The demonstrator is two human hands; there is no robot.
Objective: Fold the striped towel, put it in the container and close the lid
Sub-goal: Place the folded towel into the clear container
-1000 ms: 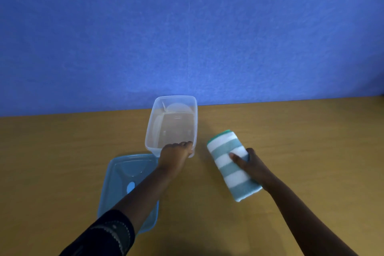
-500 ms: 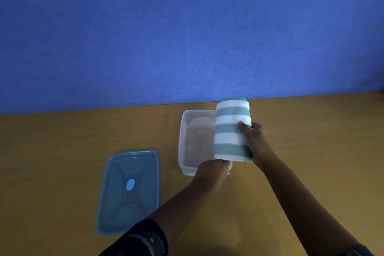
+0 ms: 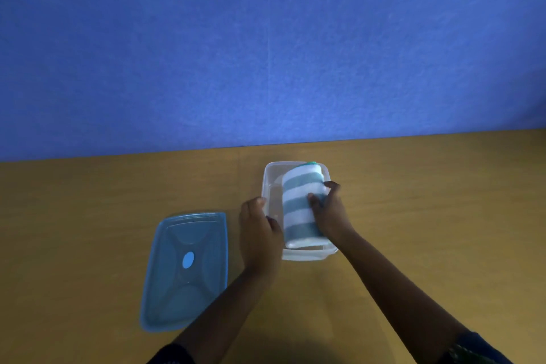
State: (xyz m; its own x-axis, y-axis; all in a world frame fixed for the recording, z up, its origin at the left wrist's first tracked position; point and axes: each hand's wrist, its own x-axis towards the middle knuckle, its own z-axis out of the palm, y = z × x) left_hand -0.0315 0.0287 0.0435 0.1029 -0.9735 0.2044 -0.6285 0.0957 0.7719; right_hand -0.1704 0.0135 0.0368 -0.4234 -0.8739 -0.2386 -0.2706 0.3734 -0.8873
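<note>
I see the right hand [image 3: 329, 216] reaching forward, fingers curled round the rolled towel [image 3: 301, 210], which lies inside the box [image 3: 270, 177]. The left hand [image 3: 258, 230] clasps the box's left wall, and the lid [image 3: 186, 269] lies flat beside it, apart.

The towel [image 3: 301, 210] is lying in the container [image 3: 270, 183] on the table [image 3: 428, 216]; the lid [image 3: 186, 269] is lying left of it.
</note>
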